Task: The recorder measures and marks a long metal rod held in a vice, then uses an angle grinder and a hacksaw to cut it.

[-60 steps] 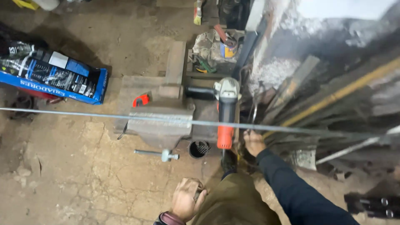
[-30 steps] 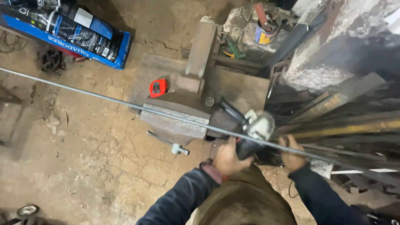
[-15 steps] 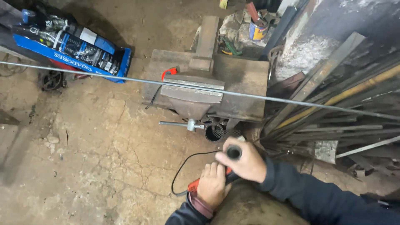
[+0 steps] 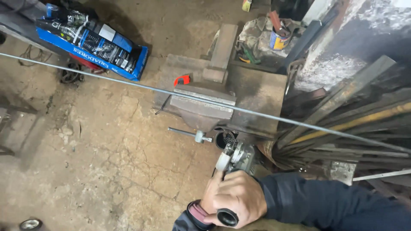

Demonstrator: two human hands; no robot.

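A long thin steel rod [image 4: 128,84] runs across the view and is clamped in the grey bench vise [image 4: 204,107]. Both my hands hold an angle grinder [image 4: 235,157] just below the vise, its head pointing up toward the rod but apart from it. My right hand [image 4: 243,197], in a dark blue sleeve, wraps the grinder and its black side handle [image 4: 227,217]. My left hand [image 4: 209,197], with a reddish cuff, grips the grinder body from the left, largely hidden under the right hand.
The vise stands on a low metal block [image 4: 257,92]. A blue box of cans [image 4: 92,42] lies upper left. Stacked metal bars [image 4: 342,124] fill the right. A paint tin [image 4: 279,39] and rags sit behind. A small wheel [image 4: 31,224] lies bottom left on the concrete floor.
The grinder was lifted off the block by the vise and drawn down close to my body. Now its head has swung up toward the vise, with both hands closer together on it.
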